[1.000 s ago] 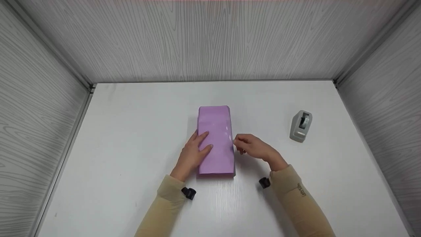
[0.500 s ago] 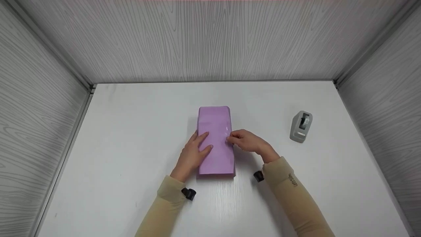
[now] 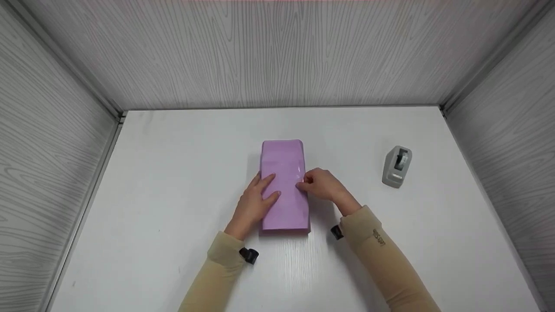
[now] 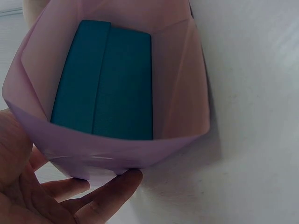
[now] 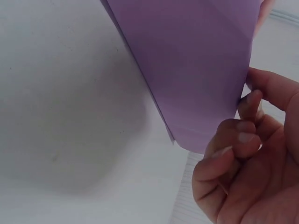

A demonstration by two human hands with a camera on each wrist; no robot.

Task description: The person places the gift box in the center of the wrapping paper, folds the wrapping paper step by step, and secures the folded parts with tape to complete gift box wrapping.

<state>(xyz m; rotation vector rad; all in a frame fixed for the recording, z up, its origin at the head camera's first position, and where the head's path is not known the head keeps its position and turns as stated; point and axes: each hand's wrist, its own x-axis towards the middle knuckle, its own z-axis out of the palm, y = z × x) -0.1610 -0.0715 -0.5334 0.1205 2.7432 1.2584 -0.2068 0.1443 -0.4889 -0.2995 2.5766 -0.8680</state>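
Observation:
A purple paper wrap (image 3: 284,212) forms a long sleeve on the white table, its near end open. Inside it, in the left wrist view, lies a teal box (image 4: 124,84). My left hand (image 3: 251,208) rests on the wrap's left side, thumb and a finger spread over the top. Its other fingers (image 4: 112,198) lie along the side. At the wrap's right edge is my right hand (image 3: 323,185), thumb tip on the top. The right wrist view shows its fingers (image 5: 233,137) curled; I cannot tell whether anything thin is between thumb and forefinger. Small shiny patches (image 3: 298,177) mark that edge.
A grey tape dispenser (image 3: 396,167) with a roll in it stands at the right of the table (image 3: 182,164). Grey wood-patterned panels (image 3: 277,56) rise at the back and both sides. Each forearm carries a small black camera (image 3: 249,255) at the wrist.
My right hand has moved left from beside the wrap, bringing its thumb onto the top near the right edge. The left hand, the wrap and the tape dispenser stay in place.

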